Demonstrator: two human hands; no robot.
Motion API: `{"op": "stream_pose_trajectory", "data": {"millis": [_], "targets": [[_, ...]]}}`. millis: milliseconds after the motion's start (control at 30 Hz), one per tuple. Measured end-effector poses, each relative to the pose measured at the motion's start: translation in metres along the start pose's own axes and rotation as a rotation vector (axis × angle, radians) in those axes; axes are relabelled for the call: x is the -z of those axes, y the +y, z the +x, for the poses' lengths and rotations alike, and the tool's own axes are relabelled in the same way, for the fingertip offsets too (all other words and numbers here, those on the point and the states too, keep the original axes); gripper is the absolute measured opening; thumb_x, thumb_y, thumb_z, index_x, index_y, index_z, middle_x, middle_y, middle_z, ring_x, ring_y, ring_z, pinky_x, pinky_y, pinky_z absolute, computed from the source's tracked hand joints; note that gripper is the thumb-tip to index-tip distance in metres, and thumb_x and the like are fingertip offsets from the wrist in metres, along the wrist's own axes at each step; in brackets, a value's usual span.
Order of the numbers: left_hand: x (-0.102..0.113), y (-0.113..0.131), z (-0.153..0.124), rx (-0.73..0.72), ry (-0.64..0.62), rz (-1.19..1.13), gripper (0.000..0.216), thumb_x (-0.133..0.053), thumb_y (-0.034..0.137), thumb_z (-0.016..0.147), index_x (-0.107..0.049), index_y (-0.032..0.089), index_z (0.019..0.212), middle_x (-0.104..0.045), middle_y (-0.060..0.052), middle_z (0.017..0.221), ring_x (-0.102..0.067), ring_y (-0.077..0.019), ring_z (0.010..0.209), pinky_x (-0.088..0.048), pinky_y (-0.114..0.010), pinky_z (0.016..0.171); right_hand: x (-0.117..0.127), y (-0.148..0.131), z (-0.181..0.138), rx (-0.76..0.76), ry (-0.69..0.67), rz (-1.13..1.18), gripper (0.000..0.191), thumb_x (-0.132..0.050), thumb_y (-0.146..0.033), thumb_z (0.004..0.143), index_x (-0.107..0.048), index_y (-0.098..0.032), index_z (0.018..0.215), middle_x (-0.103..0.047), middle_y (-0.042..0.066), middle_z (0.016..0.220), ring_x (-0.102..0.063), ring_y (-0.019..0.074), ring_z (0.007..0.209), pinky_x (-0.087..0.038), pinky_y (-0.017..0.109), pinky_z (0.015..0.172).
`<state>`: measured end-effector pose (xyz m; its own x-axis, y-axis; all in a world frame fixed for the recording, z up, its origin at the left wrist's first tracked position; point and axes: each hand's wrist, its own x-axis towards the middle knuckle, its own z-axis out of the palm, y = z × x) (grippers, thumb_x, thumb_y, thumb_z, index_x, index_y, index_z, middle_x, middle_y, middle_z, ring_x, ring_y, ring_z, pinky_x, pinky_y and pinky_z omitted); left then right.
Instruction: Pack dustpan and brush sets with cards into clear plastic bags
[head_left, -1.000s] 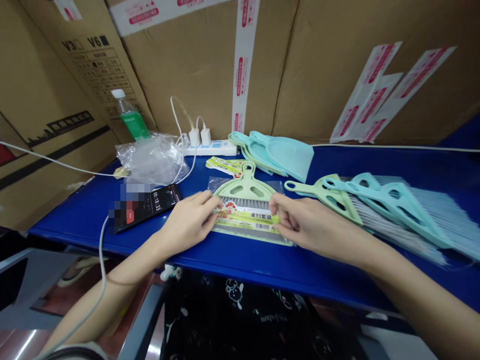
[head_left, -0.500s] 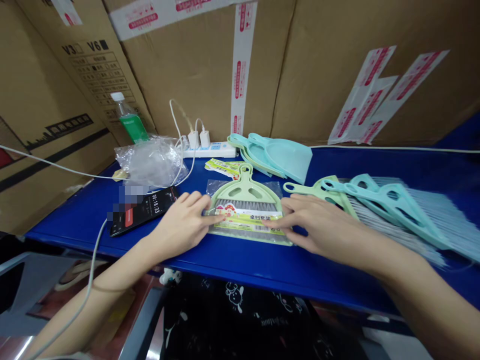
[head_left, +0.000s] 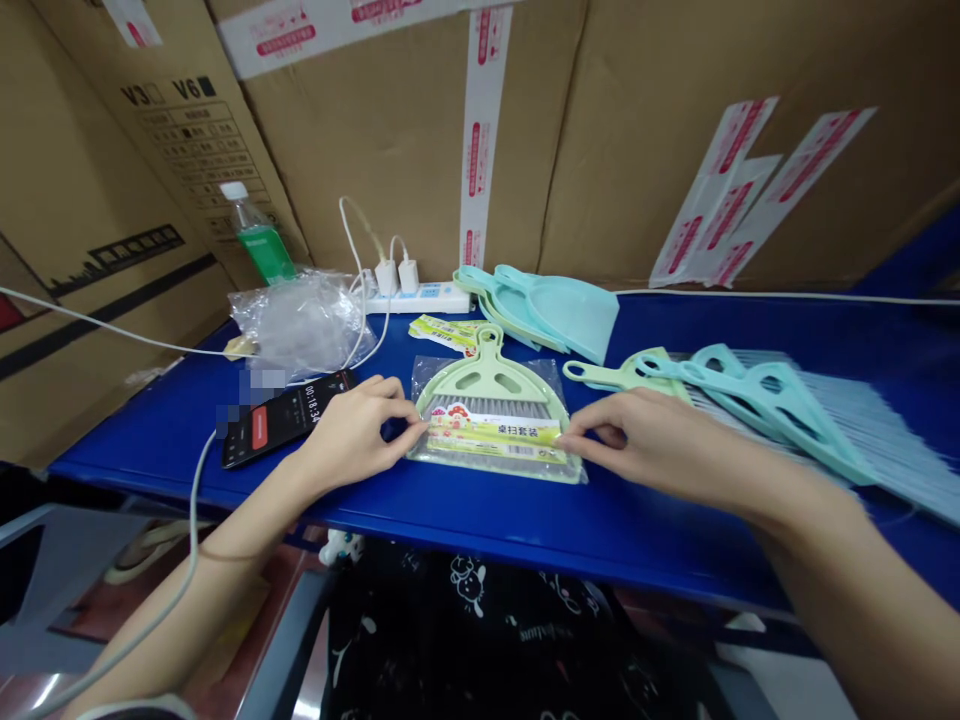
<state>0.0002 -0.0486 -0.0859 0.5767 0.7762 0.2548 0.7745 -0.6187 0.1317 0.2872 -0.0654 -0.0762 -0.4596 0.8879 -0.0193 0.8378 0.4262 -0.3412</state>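
A light green dustpan (head_left: 491,372) lies flat in front of me, with a grey-bristled hand brush (head_left: 487,408) set in it. Clear plastic film (head_left: 552,374) surrounds the set. Across the bristles runs a yellow-and-white label card (head_left: 487,432) with red mushrooms. My left hand (head_left: 364,425) pinches at the set's left edge, by the card's end, thumb and forefinger together. On the other side, my right hand (head_left: 626,435) pinches at the card's right end. Whether the fingertips grip card or film is unclear.
Blue and green dustpans (head_left: 574,310) are stacked behind, beside spare label cards (head_left: 446,332). Several loose brushes (head_left: 795,410) lie right. Left are a phone (head_left: 281,425), plastic bags (head_left: 296,320), a bottle (head_left: 262,245) and a power strip (head_left: 439,296). Cardboard boxes (head_left: 375,150) wall the back.
Both hands have gone from pressing extended fingers onto the card to pinching at its two ends. The card now shows more fully; the set has barely moved.
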Motion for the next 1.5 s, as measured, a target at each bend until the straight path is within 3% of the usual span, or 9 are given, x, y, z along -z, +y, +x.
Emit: {"op": "stream_pose_trajectory", "data": {"millis": [133,433,700,833,1000,1167,1367,1500], "targets": [[-0.009,0.003,0.004,0.059,0.001,-0.053,0.02,-0.049,0.024,0.087,-0.052,0.019,0.069,-0.054,0.002,0.064,-0.051,-0.0131,0.058,-0.034,-0.024,0.056,-0.01,-0.004,0.004,-0.019,0.059,0.006,0.029,-0.046,-0.032,0.086,-0.042,-0.023,0.059,-0.051,0.0,0.051,-0.043,0.0137,0.047,-0.029,0.029,0.05],[-0.015,-0.001,0.005,0.065,0.039,-0.324,0.01,-0.043,0.02,0.083,-0.034,0.023,0.084,-0.036,0.011,0.053,-0.04,-0.009,0.042,-0.029,-0.022,0.049,-0.02,-0.005,0.003,-0.003,0.094,-0.047,0.008,-0.041,-0.02,0.078,-0.035,-0.025,0.075,-0.047,-0.002,0.056,-0.045,0.0161,0.05,-0.029,0.029,0.049],[-0.012,-0.002,0.004,0.011,-0.003,-0.352,0.007,-0.039,0.018,0.083,-0.035,0.023,0.081,-0.036,0.01,0.055,-0.036,-0.0085,0.045,-0.029,-0.022,0.049,-0.021,-0.006,0.002,0.035,0.074,-0.007,0.01,-0.037,-0.017,0.082,-0.032,-0.025,0.079,-0.045,-0.003,0.056,-0.043,0.0161,0.05,-0.029,0.03,0.051],[-0.008,-0.004,0.0,0.008,-0.041,-0.358,0.004,-0.04,0.02,0.083,-0.04,0.022,0.08,-0.041,0.008,0.056,-0.041,-0.0094,0.047,-0.031,-0.022,0.05,-0.017,-0.008,0.003,-0.026,0.021,-0.004,0.009,-0.032,-0.022,0.088,-0.033,-0.025,0.08,-0.048,-0.001,0.059,-0.044,0.0177,0.052,-0.029,0.03,0.052],[-0.005,-0.004,-0.005,0.011,-0.052,-0.306,0.019,-0.033,0.025,0.091,-0.044,0.021,0.076,-0.047,0.005,0.058,-0.044,-0.0105,0.049,-0.034,-0.023,0.052,-0.015,-0.004,0.007,-0.067,0.056,0.081,0.019,-0.025,-0.032,0.094,-0.037,-0.025,0.08,-0.055,0.003,0.066,-0.05,0.0196,0.058,-0.034,0.031,0.054],[-0.005,-0.004,-0.009,-0.014,0.029,-0.216,0.026,-0.03,0.029,0.095,-0.05,0.021,0.08,-0.056,0.002,0.065,-0.051,-0.0119,0.054,-0.037,-0.024,0.056,-0.015,0.001,0.009,-0.046,0.118,0.2,0.017,-0.032,-0.039,0.091,-0.036,-0.024,0.085,-0.053,-0.001,0.06,-0.051,0.0177,0.056,-0.039,0.032,0.055],[-0.005,-0.002,-0.012,-0.01,0.007,-0.238,0.019,-0.038,0.031,0.092,-0.045,0.022,0.077,-0.049,0.007,0.053,-0.046,-0.011,0.045,-0.033,-0.023,0.049,-0.009,-0.003,0.006,-0.098,-0.043,0.453,0.041,-0.041,-0.059,0.085,-0.034,-0.022,0.1,-0.053,-0.001,0.07,-0.053,0.0165,0.055,-0.045,0.031,0.049],[-0.007,-0.002,-0.011,-0.006,0.022,-0.258,0.013,-0.04,0.028,0.089,-0.043,0.022,0.078,-0.047,0.008,0.052,-0.046,-0.0104,0.044,-0.032,-0.023,0.049,-0.012,-0.001,0.007,-0.05,-0.007,0.396,0.036,-0.043,-0.051,0.085,-0.034,-0.021,0.102,-0.05,-0.002,0.07,-0.05,0.0163,0.057,-0.044,0.032,0.055]]}}
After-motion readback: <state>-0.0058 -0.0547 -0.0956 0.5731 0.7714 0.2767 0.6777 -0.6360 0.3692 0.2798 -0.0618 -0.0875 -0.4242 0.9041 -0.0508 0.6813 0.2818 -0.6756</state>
